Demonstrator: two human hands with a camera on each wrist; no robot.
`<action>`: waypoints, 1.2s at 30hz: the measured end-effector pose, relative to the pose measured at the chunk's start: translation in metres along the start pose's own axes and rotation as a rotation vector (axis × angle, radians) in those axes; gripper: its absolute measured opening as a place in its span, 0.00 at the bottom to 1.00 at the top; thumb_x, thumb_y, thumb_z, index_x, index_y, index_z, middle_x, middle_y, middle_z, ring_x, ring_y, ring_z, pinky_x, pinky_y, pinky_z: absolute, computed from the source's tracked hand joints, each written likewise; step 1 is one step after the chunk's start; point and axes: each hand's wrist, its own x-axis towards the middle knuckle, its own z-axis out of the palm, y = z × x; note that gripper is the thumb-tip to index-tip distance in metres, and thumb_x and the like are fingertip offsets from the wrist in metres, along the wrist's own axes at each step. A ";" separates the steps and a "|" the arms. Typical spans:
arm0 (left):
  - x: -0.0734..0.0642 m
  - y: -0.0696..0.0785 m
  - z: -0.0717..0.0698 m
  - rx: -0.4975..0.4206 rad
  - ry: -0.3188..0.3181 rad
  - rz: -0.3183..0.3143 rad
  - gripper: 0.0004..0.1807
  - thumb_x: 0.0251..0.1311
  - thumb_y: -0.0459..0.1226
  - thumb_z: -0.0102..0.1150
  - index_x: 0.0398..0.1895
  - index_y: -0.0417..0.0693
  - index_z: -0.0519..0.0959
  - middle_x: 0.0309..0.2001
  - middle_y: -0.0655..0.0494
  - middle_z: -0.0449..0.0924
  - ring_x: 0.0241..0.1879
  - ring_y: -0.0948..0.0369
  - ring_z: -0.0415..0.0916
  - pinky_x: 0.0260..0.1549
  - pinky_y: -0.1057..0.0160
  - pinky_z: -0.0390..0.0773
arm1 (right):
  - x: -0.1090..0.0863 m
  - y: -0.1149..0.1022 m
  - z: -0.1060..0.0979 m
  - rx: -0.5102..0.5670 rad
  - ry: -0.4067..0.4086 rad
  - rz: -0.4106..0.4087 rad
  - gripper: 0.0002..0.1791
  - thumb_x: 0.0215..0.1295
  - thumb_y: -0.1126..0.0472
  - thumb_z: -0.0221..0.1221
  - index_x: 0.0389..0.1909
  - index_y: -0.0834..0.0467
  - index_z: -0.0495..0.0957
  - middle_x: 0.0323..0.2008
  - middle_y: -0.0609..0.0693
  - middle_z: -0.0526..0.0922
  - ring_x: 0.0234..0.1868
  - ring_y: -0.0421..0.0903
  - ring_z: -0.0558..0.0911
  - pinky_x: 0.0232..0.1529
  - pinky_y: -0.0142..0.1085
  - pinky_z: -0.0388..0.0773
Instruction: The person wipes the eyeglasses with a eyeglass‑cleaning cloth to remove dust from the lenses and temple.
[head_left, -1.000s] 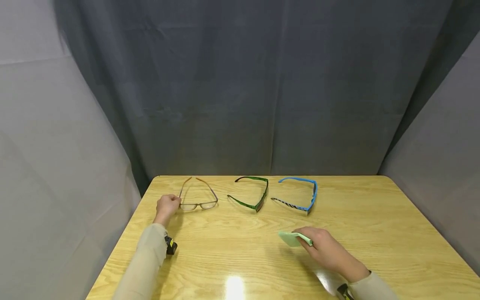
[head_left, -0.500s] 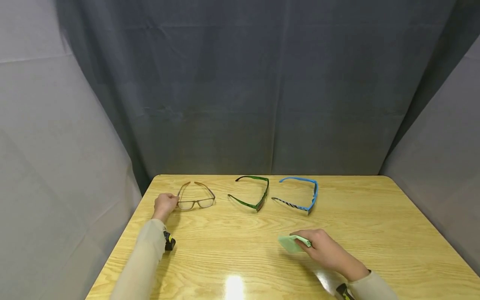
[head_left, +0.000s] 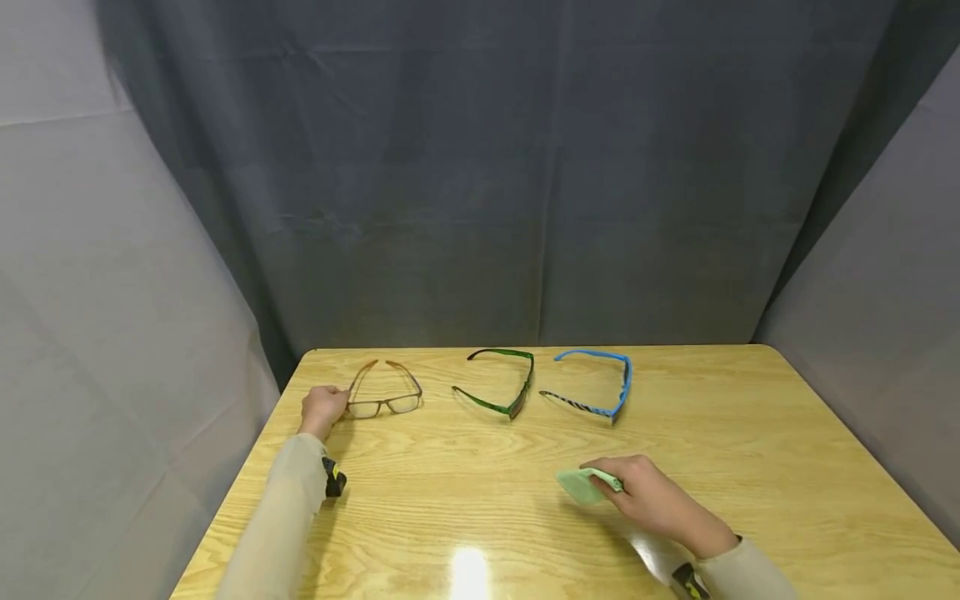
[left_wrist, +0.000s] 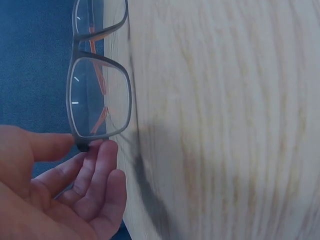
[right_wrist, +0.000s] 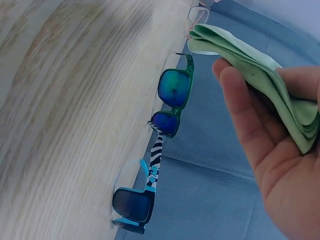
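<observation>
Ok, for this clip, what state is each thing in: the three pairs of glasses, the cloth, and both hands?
Clear-lens glasses: temples unfolded, held at one front corner
Green sunglasses: temples unfolded, resting on the table, untouched
Blue sunglasses: temples unfolded, resting on the table, untouched
Green cloth: folded, held above the table
Left hand: gripping the clear-lens glasses
Right hand: gripping the green cloth

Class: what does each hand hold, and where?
Left hand: clear glasses, by an outer frame corner. Right hand: green cloth, by its palm-side end.
</observation>
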 end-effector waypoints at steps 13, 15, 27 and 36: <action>-0.010 0.006 -0.005 0.063 0.030 0.037 0.20 0.67 0.40 0.45 0.52 0.32 0.75 0.47 0.36 0.76 0.44 0.42 0.73 0.40 0.48 0.73 | -0.002 0.005 -0.003 0.010 0.007 -0.003 0.10 0.63 0.68 0.60 0.45 0.59 0.82 0.40 0.48 0.85 0.37 0.37 0.81 0.34 0.34 0.79; -0.011 0.013 -0.005 0.113 0.042 0.083 0.22 0.68 0.41 0.44 0.56 0.32 0.72 0.52 0.35 0.74 0.47 0.41 0.73 0.41 0.45 0.73 | -0.002 0.005 -0.004 0.020 0.006 0.000 0.10 0.63 0.67 0.60 0.45 0.59 0.82 0.41 0.49 0.85 0.36 0.35 0.80 0.32 0.32 0.78; -0.046 0.099 0.037 0.169 -0.012 0.406 0.17 0.66 0.40 0.52 0.53 0.41 0.79 0.51 0.45 0.79 0.22 0.60 0.73 0.19 0.61 0.72 | -0.003 0.006 -0.008 0.030 -0.022 0.049 0.10 0.64 0.66 0.59 0.46 0.58 0.82 0.42 0.48 0.85 0.40 0.39 0.82 0.34 0.34 0.79; -0.081 0.136 0.097 0.496 -0.094 0.749 0.09 0.63 0.38 0.59 0.43 0.47 0.84 0.42 0.53 0.83 0.36 0.59 0.81 0.31 0.61 0.79 | -0.003 0.010 -0.007 0.033 -0.024 0.065 0.10 0.64 0.66 0.59 0.45 0.58 0.82 0.42 0.47 0.85 0.40 0.38 0.82 0.35 0.34 0.79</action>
